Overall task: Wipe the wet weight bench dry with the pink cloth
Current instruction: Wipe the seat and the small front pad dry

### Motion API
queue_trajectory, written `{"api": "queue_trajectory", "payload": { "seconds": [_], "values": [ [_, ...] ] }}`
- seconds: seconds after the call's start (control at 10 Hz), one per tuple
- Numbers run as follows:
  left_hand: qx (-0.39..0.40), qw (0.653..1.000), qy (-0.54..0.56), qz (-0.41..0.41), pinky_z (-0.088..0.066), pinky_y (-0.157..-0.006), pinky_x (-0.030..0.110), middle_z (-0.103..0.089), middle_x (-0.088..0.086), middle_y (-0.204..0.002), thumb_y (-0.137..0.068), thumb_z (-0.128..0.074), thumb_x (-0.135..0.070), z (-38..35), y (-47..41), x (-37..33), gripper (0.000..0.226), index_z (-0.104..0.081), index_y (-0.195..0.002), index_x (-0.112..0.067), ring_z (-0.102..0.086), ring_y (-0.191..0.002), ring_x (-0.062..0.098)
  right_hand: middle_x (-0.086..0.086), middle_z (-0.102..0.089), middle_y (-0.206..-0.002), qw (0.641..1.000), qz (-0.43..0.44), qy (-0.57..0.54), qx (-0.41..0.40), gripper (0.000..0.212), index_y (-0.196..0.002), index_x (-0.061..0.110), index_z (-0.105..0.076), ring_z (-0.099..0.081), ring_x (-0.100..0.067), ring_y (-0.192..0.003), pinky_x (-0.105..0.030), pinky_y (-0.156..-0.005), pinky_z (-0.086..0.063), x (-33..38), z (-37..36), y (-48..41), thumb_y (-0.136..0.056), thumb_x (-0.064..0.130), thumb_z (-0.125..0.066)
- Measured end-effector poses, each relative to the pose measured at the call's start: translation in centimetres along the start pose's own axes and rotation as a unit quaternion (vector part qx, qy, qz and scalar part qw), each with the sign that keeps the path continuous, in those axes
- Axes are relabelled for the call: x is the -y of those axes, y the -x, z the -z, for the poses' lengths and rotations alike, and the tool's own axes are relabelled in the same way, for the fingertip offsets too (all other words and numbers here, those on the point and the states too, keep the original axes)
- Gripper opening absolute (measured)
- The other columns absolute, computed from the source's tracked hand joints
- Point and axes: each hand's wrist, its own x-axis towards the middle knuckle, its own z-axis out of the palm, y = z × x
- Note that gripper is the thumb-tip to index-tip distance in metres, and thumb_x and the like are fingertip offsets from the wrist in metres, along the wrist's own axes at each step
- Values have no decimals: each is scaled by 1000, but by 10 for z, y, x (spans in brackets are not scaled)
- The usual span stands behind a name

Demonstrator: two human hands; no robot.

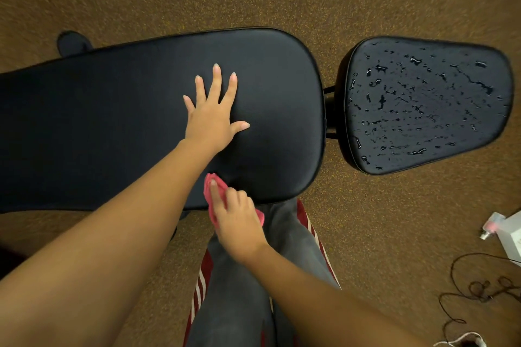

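Currently left hand [214, 118] flat, fingers spread, on the long bench pad [112, 121], right hand [236, 220] clutching pink cloth [210, 191] at that pad's near edge (seat pad [428, 104] to the right beaded with water).

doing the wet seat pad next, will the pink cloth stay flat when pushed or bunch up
Probably floppy: the cloth sits crumpled in the right hand, so it may bunch. Water beading on the seat pad suggests a slick surface, so it should glide easily.

Two pads [141, 121] [423, 104], one cloth [210, 187], two hands [214, 118] [238, 220], perhaps two cables [465, 290].
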Motion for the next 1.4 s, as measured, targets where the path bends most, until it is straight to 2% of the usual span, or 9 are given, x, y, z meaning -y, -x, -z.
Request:
{"api": "queue_trajectory", "payload": {
  "seconds": [0.2, 0.4, 0.5, 0.7, 0.9, 1.0, 1.2, 1.3, 1.4],
  "values": [
    [15, 1000, 8, -3, -10, -112, 59, 19, 5, -156, -88, -50, -52, 6, 0, 0, 88, 7, -150, -25, 10, -143, 38, -17, -37, -123, 955, 23, -237, 177, 65, -145, 11, -29, -39, -32, -105, -41, -91, -39, 20, 23, -26, -88, 23, -59],
    [44, 995, 89, -16, -7, -116, 50, 7, 0, -159, -95, -38, -49, 23, 8, 16, 69, -6, -151, -25, 2, -145, 29, -3, -48, -117, 824, -173, -486, 235, 56, -134, 26, -50, -52, -18, -111, -25, -101, -39, -14, 67, -30, -81, 34, -67],
    [35, 985, 171, -7, -3, -118, 44, 3, 0, -159, -96, -37, -45, 27, 23, 20, 63, -15, -150, -22, 0, -146, 24, -2, -65, -103, 711, -257, -631, 175, 34, -119, 16, -60, -62, -16, -92, -27, -87, -49, -42, 95, -31, -86, 19, -62],
    [-55, 948, 315, -4, -31, -107, 27, -44, 0, -143, -97, -47, -29, 47, 49, -5, 38, -51, -133, -17, -38, -133, 15, -19, -69, -101, 597, -371, -711, -1, 30, -110, 13, -63, -66, -28, -89, -35, -78, -49, -71, 129, -38, -82, 23, -58],
    [-24, 931, 354, -90, -39, -88, 19, -58, -4, -110, -95, -51, -23, 75, 66, -76, 25, -66, -114, -17, -56, -104, 11, -16, -65, -117, 584, -370, -717, -91, 30, -119, 8, -61, -62, -25, -109, -38, -97, -47, -87, 179, -33, -94, 21, -53],
    [25, 928, 350, -122, -32, -78, 12, -55, -5, -106, -98, -42, -27, 92, 71, -107, 30, -63, -118, -18, -51, -103, 6, -12, -69, -105, 566, -354, -734, -127, 29, -116, 9, -62, -67, -17, -93, -27, -79, -54, -97, 201, -28, -96, 24, -48],
    [198, 842, 488, -114, -51, -84, 19, -72, 0, -90, -92, -37, -55, 113, 80, -153, 50, -68, -104, -18, -68, -85, 4, -6, -73, -97, 558, -343, -746, -117, 42, -101, 16, -69, -69, -17, -93, -31, -85, -52, -125, 227, -4, -97, 45, -38],
    [199, 846, 485, -98, -58, -77, 35, -70, 0, -97, -83, -56, -56, 107, 89, -174, 46, -61, -114, -23, -70, -84, 14, -11, -72, -94, 545, -344, -758, -102, 60, -97, 12, -71, -68, -22, -91, -35, -86, -53, -139, 238, 10, -95, 57, -30],
    [141, 888, 431, -72, -53, -85, 30, -58, 0, -105, -75, -65, -60, 98, 93, -199, 53, -59, -116, -28, -63, -96, 10, -10, -70, -88, 523, -348, -772, -101, 65, -97, 10, -68, -67, -20, -84, -32, -80, -54, -158, 248, 24, -93, 59, -27]
  ]
}}
